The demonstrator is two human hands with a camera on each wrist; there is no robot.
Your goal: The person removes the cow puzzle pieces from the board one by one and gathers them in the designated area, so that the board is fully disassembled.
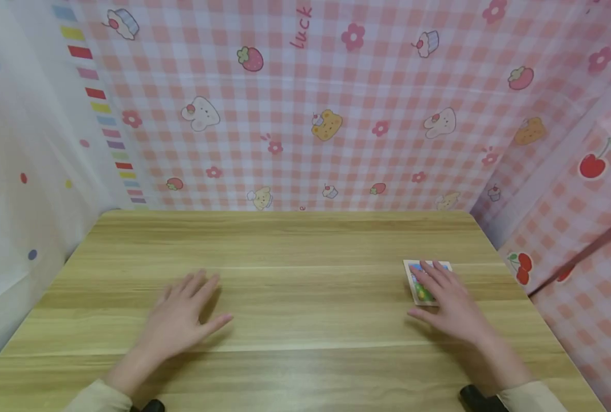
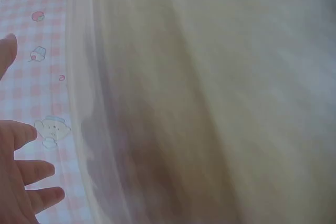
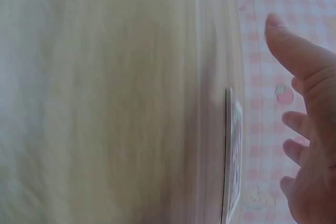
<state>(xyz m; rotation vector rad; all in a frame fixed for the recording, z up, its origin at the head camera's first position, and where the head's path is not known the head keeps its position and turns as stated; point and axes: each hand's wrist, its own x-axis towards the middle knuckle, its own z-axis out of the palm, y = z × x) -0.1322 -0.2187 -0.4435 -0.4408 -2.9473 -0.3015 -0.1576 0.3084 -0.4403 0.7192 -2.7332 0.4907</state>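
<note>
On the right side of the wooden table lies a flat square picture board (image 1: 423,293) with a pale border and a blue and green picture. My right hand (image 1: 452,303) is over it in the head view and covers much of the picture. In the right wrist view the board (image 3: 233,156) shows edge-on, with a gap between it and the right hand (image 3: 315,124), whose fingers are spread. Above the left part of the table is my left hand (image 1: 182,317), fingers spread and holding nothing. The left wrist view shows the left hand's fingers (image 2: 37,171) apart from the tabletop.
The light wooden table (image 1: 305,320) spans the lower view. A pink checked cloth (image 1: 295,86) with cartoon prints hangs behind it. Another cloth (image 1: 583,240) hangs along the right side, and a white dotted one (image 1: 22,171) along the left.
</note>
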